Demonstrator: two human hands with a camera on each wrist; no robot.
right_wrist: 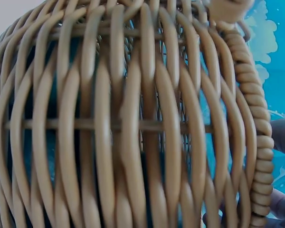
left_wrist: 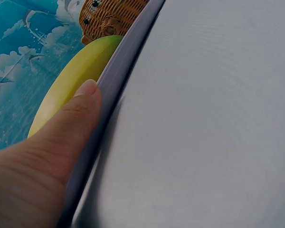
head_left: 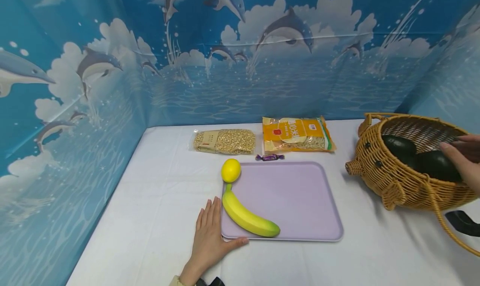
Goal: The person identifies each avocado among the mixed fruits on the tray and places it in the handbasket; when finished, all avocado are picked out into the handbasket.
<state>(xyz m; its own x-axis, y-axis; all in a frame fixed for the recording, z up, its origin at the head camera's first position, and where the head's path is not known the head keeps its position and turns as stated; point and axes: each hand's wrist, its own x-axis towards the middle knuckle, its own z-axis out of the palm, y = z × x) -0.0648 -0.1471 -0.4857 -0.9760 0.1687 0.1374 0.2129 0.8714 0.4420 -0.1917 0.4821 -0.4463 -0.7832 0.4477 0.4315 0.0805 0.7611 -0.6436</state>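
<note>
My left hand (head_left: 211, 236) lies on the white cloth at the near left corner of a lilac tray (head_left: 296, 194), thumb along the front edge and fingers beside the left side. On the tray, close to that hand, is a yellow banana (head_left: 245, 217) with green ends; a yellow lemon (head_left: 231, 170) sits at the far left corner. At the far right, my right hand (head_left: 466, 161) reaches over the rim of a pig-shaped wicker basket (head_left: 375, 169), thumb extended. Two dark, rounded things (head_left: 401, 148) lie inside, one directly by that hand. The frame edge cuts off part of its fingers.
Behind the tray lie a clear bag of pale grains (head_left: 236, 141), an orange food packet (head_left: 296, 134) and a purple-wrapped candy (head_left: 270, 157). A rope handle (head_left: 436, 211) hangs from the basket's near side. Dolphin-print curtains (head_left: 225, 86) enclose the back and sides.
</note>
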